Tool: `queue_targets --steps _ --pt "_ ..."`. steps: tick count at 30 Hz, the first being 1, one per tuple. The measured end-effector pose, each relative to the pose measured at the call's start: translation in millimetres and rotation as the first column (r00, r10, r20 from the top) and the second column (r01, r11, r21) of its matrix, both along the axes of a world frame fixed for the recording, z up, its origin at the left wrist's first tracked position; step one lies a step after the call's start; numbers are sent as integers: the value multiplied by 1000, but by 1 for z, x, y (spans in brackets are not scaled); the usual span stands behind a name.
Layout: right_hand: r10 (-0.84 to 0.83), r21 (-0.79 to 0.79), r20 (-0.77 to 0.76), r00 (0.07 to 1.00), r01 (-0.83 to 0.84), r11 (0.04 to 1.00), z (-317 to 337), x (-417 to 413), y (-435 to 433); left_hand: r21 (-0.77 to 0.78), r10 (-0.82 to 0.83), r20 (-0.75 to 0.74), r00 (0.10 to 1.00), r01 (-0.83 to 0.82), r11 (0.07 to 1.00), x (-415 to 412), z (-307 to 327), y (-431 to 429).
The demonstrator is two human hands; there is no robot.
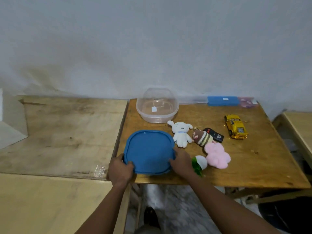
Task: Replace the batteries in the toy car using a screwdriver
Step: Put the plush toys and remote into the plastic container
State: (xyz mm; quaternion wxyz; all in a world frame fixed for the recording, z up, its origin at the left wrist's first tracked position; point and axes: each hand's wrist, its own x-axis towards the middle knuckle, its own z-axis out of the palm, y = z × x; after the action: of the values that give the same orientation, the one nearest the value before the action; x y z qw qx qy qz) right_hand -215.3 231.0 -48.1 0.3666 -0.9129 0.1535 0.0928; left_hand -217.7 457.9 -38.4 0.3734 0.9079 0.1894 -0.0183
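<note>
A yellow toy car [236, 126] stands on the wooden table [249, 162] at the right, far from both hands. A black remote control [214, 134] lies to its left. A blue square lid [149, 152] lies flat near the table's front left corner. My left hand [120, 169] grips the lid's front left corner, thumb on top. My right hand [182, 162] holds the lid's right edge, fingers curled on its rim. No screwdriver or batteries can be seen.
A clear plastic tub [157, 105] stands open at the back. Plush toys lie between lid and car: white [180, 133], brown striped [202, 137], pink [217, 155], green-white [199, 163]. A blue case [223, 100] and pink box [246, 102] sit by the wall. Plywood surfaces flank the table.
</note>
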Motion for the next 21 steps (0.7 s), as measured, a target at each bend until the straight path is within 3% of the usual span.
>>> queue_targets --steps 6,9,15,21 --pt "19 21 -42 999 -18 1000 -7 22 4 116 8 -181 983 14 993 30 -20 0" --pt "0 -1 -13 1000 0 1000 -3 31 4 199 18 -142 990 11 980 40 -20 -14" --pt "-170 -41 177 969 180 983 13 50 -30 55 -224 75 972 220 974 76 -19 -70" --pt "-283 -102 197 939 307 946 14 54 -107 7 -418 23 908 418 909 100 -11 -154"
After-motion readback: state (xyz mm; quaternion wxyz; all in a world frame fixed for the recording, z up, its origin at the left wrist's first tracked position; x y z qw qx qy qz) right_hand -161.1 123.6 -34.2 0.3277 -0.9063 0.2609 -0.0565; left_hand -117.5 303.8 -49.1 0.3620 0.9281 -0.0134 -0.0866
